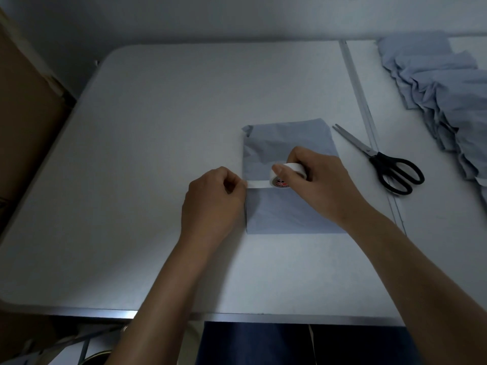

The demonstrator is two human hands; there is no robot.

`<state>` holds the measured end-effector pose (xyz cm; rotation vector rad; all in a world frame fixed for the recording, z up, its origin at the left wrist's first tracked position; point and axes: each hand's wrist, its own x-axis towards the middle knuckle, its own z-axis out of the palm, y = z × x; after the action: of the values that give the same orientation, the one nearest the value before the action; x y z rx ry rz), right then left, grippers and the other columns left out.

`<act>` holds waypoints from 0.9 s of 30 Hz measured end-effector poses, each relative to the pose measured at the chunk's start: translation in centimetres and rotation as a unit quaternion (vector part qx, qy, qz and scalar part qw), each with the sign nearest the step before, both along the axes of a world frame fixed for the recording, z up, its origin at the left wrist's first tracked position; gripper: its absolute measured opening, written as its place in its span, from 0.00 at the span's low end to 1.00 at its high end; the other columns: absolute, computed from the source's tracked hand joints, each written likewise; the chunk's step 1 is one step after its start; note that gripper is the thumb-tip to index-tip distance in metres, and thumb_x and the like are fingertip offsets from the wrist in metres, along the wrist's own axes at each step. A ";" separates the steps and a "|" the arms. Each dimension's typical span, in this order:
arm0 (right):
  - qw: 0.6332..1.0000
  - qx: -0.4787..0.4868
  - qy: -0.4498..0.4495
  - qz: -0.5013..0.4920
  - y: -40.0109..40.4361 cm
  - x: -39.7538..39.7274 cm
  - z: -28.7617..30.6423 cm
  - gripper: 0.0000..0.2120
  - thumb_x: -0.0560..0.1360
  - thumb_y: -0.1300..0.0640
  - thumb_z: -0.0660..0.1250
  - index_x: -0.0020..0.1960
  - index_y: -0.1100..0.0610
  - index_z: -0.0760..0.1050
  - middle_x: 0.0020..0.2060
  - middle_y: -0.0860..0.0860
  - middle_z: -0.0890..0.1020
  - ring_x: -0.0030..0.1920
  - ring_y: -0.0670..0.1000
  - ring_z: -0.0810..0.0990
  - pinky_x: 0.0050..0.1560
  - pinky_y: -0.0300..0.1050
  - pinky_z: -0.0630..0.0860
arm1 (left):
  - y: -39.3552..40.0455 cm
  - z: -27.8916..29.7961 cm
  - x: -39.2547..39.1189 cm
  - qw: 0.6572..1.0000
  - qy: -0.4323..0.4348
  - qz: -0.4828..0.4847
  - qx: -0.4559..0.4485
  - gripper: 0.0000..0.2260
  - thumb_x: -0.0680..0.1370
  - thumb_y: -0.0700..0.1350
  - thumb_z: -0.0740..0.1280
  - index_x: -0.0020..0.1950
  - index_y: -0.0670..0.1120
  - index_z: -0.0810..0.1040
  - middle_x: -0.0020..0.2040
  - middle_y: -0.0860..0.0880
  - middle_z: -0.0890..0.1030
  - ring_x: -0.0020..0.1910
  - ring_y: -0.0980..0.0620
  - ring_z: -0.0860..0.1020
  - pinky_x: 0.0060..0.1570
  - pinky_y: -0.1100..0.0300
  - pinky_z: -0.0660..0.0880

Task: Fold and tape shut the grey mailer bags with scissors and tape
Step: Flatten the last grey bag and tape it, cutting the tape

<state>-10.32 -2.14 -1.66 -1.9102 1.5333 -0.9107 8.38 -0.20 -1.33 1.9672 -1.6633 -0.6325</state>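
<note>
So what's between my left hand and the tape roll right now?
A short strip of white tape, pulled from the tape roll in the right hand to the left hand, across the grey mailer bag; head view.

We see bare table [158, 143] left of and beyond the mailer bag [284, 212]. To its right, the scissors [382, 160] (blades closed) lie near, and the pile of bags [442, 93] crowds the far-right corner.
</note>
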 end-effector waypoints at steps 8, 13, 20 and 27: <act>1.000 -0.005 0.004 0.019 -0.1 0.0 -0.2 0.17 0.76 0.50 0.68 0.37 0.60 0.69 0.25 0.37 0.73 0.27 0.39 0.72 0.28 0.29 0.64 | 0.0 -0.5 -0.2 1.000 -0.020 -0.012 -0.015 0.07 0.77 0.50 0.65 0.41 0.50 0.77 0.38 0.56 0.78 0.37 0.58 0.75 0.36 0.62 0.70; 1.000 -0.010 0.012 0.025 -0.3 -0.1 -0.2 0.17 0.76 0.49 0.68 0.36 0.59 0.68 0.25 0.40 0.73 0.27 0.40 0.72 0.28 0.30 0.64 | 0.0 -0.6 -0.2 0.999 -0.040 -0.016 -0.021 0.07 0.77 0.50 0.64 0.41 0.50 0.75 0.38 0.56 0.77 0.36 0.58 0.74 0.33 0.62 0.68; 0.999 0.012 0.025 0.036 -0.5 0.0 0.3 0.17 0.76 0.48 0.67 0.34 0.54 0.66 0.26 0.35 0.74 0.28 0.38 0.73 0.30 0.30 0.65 | -0.4 -0.5 -0.4 0.997 -0.074 -0.032 -0.006 0.07 0.77 0.50 0.63 0.42 0.49 0.73 0.41 0.55 0.76 0.38 0.55 0.74 0.33 0.60 0.68; 0.999 0.027 0.021 0.042 -0.7 -0.1 0.5 0.18 0.76 0.48 0.68 0.34 0.54 0.66 0.25 0.34 0.74 0.28 0.38 0.73 0.29 0.30 0.66 | -1.2 0.1 -0.4 0.991 -0.106 -0.073 0.030 0.06 0.78 0.48 0.62 0.44 0.47 0.73 0.43 0.52 0.76 0.40 0.52 0.75 0.37 0.55 0.72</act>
<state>-10.40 -2.82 -1.15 -1.9507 1.4746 -0.7900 8.02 -1.35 -1.23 2.0276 -1.9499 -0.5472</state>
